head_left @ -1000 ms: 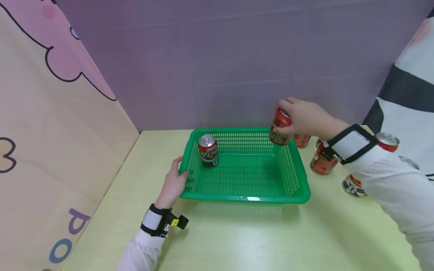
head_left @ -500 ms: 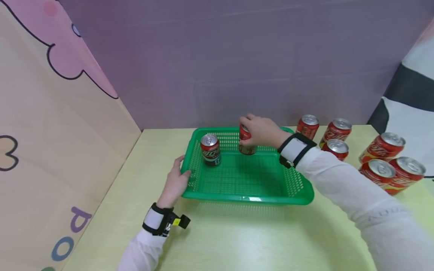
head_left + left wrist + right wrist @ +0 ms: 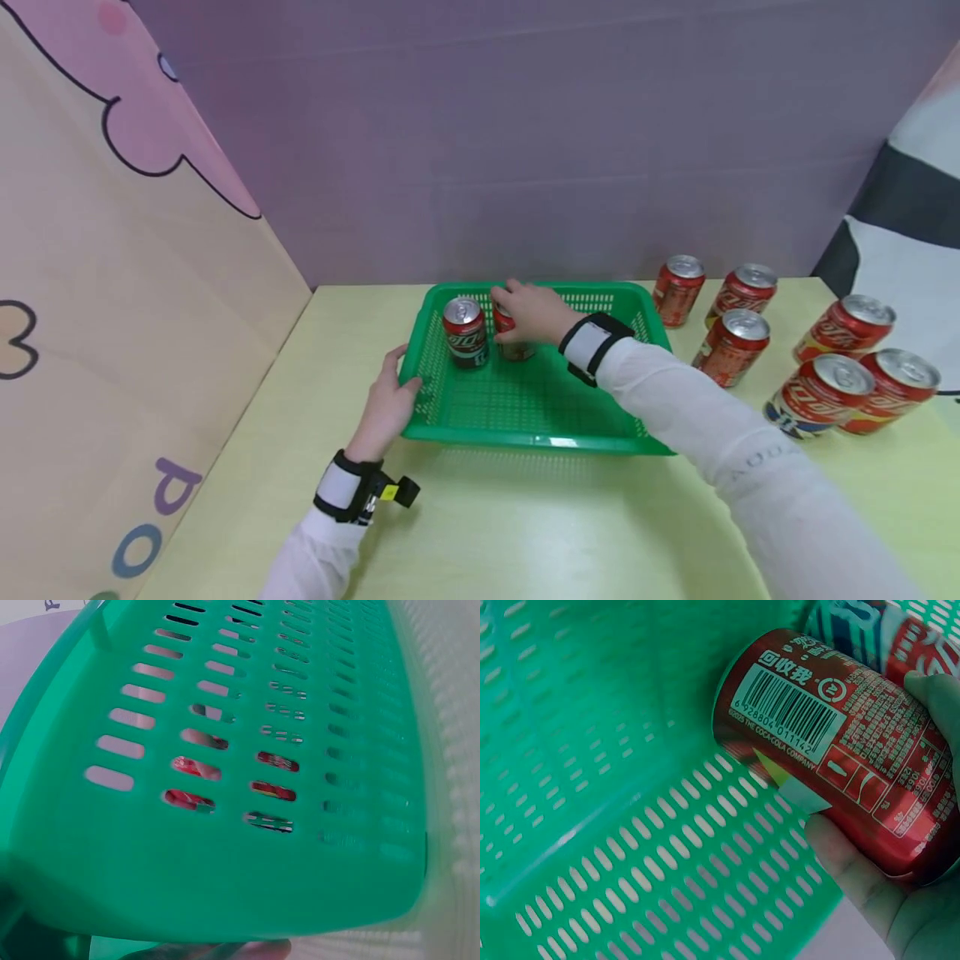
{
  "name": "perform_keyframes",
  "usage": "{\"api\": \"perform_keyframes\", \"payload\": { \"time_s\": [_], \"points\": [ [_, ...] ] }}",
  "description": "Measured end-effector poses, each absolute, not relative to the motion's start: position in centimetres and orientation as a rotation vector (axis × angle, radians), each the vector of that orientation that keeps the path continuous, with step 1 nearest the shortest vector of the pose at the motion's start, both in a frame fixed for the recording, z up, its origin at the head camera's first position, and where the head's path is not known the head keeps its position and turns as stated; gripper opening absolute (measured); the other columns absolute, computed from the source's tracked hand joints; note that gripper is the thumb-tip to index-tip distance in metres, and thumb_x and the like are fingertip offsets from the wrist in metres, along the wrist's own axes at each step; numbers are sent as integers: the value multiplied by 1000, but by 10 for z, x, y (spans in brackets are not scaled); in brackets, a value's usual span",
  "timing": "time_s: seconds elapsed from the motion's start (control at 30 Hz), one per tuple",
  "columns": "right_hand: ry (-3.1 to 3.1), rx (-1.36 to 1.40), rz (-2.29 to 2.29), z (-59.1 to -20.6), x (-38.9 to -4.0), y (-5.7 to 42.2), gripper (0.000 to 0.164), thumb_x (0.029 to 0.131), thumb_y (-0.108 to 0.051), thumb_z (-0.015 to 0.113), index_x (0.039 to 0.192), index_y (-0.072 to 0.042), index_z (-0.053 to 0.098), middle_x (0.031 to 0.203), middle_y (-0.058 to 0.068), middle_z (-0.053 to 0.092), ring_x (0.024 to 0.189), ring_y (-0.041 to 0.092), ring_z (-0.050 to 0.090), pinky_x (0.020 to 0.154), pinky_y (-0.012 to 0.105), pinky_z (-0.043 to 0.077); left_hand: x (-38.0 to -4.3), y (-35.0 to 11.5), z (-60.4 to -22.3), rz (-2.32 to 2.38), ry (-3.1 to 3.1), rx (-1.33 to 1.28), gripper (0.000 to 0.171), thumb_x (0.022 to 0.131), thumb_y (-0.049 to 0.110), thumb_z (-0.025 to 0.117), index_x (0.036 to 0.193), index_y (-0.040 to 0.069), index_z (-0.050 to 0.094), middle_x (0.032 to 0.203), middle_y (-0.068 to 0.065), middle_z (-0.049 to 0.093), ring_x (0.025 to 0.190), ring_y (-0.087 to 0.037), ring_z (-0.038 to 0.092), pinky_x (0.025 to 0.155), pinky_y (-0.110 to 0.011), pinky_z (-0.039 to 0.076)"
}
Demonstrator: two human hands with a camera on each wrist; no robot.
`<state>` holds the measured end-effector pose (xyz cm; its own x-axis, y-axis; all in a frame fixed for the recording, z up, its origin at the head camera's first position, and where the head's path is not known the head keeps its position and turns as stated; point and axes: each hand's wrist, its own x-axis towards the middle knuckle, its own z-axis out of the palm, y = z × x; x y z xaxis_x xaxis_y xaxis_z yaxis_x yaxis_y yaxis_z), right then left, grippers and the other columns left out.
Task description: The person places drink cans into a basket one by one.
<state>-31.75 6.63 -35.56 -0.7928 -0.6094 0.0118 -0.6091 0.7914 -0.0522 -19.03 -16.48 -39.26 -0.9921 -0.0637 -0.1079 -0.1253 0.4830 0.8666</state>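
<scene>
A green plastic basket [image 3: 480, 435] with slotted walls stands on the table. My left hand [image 3: 386, 412] grips its left rim, thumb over the edge; the left wrist view mostly shows the outer wall [image 3: 225, 885]. Inside, near the left end, stands a red soda can [image 3: 466, 335] with a dark lower part. Right beside it, my right hand [image 3: 542, 315] holds a second red soda can [image 3: 517, 349] low in the basket, its top partly hidden by the fingers. The right wrist view shows this can's barcode side [image 3: 810, 727], with the first can [image 3: 870, 634] behind it.
Several red soda cans stand right of the basket, among them one near the basket's back corner [image 3: 678, 292], one closer [image 3: 731, 350] and one with a blue-white base [image 3: 817, 398]. A purple cloth [image 3: 480, 142] hangs behind the table, and a patterned sheet [image 3: 150, 333] at left.
My right hand has carried its can leftward and down, from above the basket's right end to beside the standing can. My left hand has stayed on the rim.
</scene>
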Motion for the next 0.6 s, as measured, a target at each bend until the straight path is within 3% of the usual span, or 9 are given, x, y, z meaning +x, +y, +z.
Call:
{"api": "perform_keyframes", "payload": {
  "time_s": [0.33, 0.6],
  "points": [
    [2984, -1033, -84, -369, -316, 60, 69, 79, -50, 70, 132, -14, 46, 113, 11, 52, 90, 26, 57, 67, 38, 51, -189, -165, -393, 1565, 2655, -173, 57, 97, 14, 43, 149, 13, 20, 134, -24, 47, 98, -32, 56, 70, -34, 46],
    [2908, -939, -336, -351, -315, 86, 74, 78, -55, 68, 140, -25, 39, 129, 7, 47, 101, 24, 57, 69, 40, 51, -190, -165, -393, 1571, 2650, -152, 57, 98, 16, 42, 150, 13, 19, 139, -22, 42, 106, -32, 52, 79, -39, 44]
  ]
}}
